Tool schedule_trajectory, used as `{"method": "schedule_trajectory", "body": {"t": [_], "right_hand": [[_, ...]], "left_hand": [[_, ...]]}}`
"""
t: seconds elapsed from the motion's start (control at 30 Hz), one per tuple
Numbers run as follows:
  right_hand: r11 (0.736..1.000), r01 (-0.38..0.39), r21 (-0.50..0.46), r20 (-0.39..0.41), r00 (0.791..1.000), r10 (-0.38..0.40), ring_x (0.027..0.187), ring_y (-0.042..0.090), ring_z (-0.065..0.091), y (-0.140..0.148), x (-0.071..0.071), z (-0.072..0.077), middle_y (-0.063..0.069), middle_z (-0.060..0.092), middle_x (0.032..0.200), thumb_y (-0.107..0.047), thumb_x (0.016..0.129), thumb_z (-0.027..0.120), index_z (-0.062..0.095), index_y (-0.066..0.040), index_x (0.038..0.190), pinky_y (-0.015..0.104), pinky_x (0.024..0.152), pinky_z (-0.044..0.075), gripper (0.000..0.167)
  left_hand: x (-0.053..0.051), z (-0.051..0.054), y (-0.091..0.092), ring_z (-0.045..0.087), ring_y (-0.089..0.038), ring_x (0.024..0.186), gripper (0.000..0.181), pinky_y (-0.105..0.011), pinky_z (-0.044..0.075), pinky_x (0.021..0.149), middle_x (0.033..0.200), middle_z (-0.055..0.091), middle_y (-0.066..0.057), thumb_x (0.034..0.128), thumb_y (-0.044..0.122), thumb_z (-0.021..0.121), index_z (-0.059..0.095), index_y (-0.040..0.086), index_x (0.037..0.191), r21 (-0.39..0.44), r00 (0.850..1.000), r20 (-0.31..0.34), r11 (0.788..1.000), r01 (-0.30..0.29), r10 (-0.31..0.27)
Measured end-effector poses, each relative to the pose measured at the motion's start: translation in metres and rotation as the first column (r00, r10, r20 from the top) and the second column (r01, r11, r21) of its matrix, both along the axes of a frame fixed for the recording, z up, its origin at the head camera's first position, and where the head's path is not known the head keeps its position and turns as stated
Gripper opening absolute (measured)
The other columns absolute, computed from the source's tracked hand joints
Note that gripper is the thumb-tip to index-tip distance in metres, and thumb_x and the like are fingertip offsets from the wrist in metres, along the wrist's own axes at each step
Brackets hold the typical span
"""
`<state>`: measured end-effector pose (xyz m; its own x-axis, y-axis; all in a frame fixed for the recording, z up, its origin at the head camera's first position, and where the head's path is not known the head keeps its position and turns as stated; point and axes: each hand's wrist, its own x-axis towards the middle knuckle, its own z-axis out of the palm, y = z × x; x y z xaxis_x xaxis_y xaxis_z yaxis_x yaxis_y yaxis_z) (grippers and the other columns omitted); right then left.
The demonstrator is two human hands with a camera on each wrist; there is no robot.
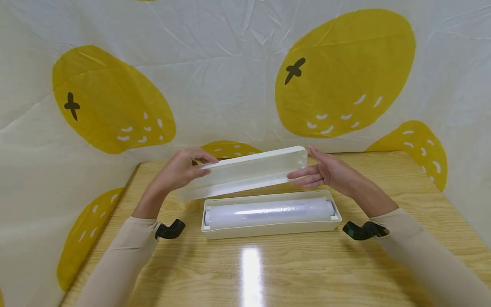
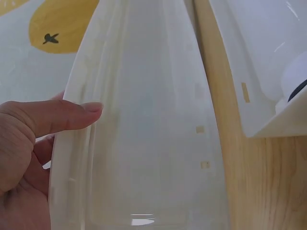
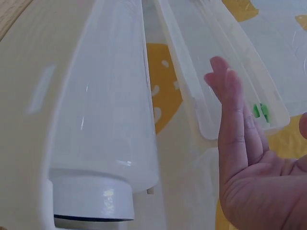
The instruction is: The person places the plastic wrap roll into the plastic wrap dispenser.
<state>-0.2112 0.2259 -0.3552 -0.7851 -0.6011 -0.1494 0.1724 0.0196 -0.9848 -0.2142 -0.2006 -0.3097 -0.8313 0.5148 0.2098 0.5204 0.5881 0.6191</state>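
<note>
A long white lid (image 1: 249,170) is held tilted above and behind a white box (image 1: 268,231), its hollow side facing me. My left hand (image 1: 183,169) pinches the lid's left part by its upper edge; in the left wrist view the thumb of that hand (image 2: 29,143) lies over the edge of the lid (image 2: 148,120). Near the lid's right end is my right hand (image 1: 331,172), its fingers extended beside the lower edge; whether they touch it I cannot tell. Inside the box lies a roll of clear film (image 1: 268,213). The right wrist view shows a green piece (image 3: 261,112) at the lid's end.
The box stands on a wooden table (image 1: 307,268). Behind and at the left hangs a pale cloth (image 1: 222,85) with large yellow shapes. Black devices (image 1: 170,229) are worn at both wrists, close to the box's ends.
</note>
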Motion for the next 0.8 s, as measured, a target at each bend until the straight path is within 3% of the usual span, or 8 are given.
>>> {"method": "schedule_trajectory", "body": {"t": [0.2, 0.33, 0.53, 0.63, 0.7, 0.8], "right_hand": [[1.0, -0.002, -0.008, 0.011, 1.0, 0.002, 0.111, 0.037, 0.068, 0.001, 0.0, -0.002, 0.025, 0.065, 0.128, -0.053, 0.11, 0.024, -0.029, -0.018, 0.156, 0.046, 0.093, 0.057, 0.079], [0.996, 0.085, 0.0, 0.035, 0.996, -0.085, 0.112, 0.038, 0.068, -0.001, 0.0, -0.005, 0.021, 0.071, 0.119, -0.057, 0.107, 0.033, -0.022, -0.017, 0.158, 0.042, 0.091, 0.058, 0.085], [0.97, 0.238, -0.057, 0.096, 0.968, -0.232, 0.104, 0.03, 0.073, -0.005, 0.004, -0.009, 0.014, 0.077, 0.1, -0.052, 0.106, 0.046, -0.014, -0.012, 0.162, 0.038, 0.091, 0.058, 0.091], [0.958, 0.269, -0.097, 0.105, 0.96, -0.259, 0.101, 0.026, 0.074, -0.004, 0.008, -0.01, 0.012, 0.078, 0.098, -0.048, 0.107, 0.046, -0.014, -0.012, 0.161, 0.034, 0.09, 0.058, 0.089], [0.95, 0.286, -0.127, 0.119, 0.955, -0.271, 0.1, 0.025, 0.075, -0.003, 0.01, -0.011, 0.011, 0.078, 0.098, -0.046, 0.107, 0.047, -0.013, -0.013, 0.161, 0.033, 0.09, 0.058, 0.087], [0.938, 0.304, -0.166, 0.132, 0.95, -0.284, 0.099, 0.024, 0.075, 0.0, 0.013, -0.011, 0.013, 0.077, 0.098, -0.043, 0.108, 0.047, -0.015, -0.015, 0.161, 0.033, 0.089, 0.059, 0.086]], "left_hand": [[0.004, 0.001, 0.008, 0.064, -0.024, 0.109, 0.027, -0.043, 0.057, 0.089, 0.117, 0.072, -0.007, 0.0903, -0.003, 0.073, 0.076, 0.009, 0.114, 0.0, 1.0, -0.013, 1.0, 0.022, -0.022], [0.006, 0.001, 0.012, 0.063, -0.025, 0.11, 0.028, -0.043, 0.058, 0.089, 0.118, 0.071, -0.008, 0.0894, -0.005, 0.073, 0.076, 0.008, 0.115, 0.005, 0.999, -0.029, 0.999, 0.042, -0.042], [0.009, -0.002, 0.016, 0.063, -0.026, 0.108, 0.028, -0.042, 0.056, 0.091, 0.114, 0.071, -0.008, 0.0872, -0.003, 0.076, 0.074, 0.005, 0.114, 0.002, 0.996, -0.081, 1.0, 0.031, -0.031], [0.01, -0.002, 0.017, 0.064, -0.028, 0.106, 0.026, -0.044, 0.054, 0.092, 0.112, 0.071, -0.01, 0.0867, 0.006, 0.081, 0.074, 0.003, 0.112, -0.027, 0.992, -0.124, 0.999, -0.041, 0.037], [0.011, -0.003, 0.016, 0.064, -0.03, 0.107, 0.032, -0.047, 0.054, 0.092, 0.115, 0.071, -0.011, 0.087, 0.019, 0.083, 0.073, 0.003, 0.113, -0.058, 0.983, -0.143, 0.99, -0.129, 0.119], [0.013, -0.004, 0.013, 0.063, -0.033, 0.113, 0.052, -0.05, 0.053, 0.091, 0.124, 0.068, -0.012, 0.0859, 0.044, 0.081, 0.072, 0.005, 0.118, -0.123, 0.953, -0.14, 0.951, -0.285, 0.268]]}}
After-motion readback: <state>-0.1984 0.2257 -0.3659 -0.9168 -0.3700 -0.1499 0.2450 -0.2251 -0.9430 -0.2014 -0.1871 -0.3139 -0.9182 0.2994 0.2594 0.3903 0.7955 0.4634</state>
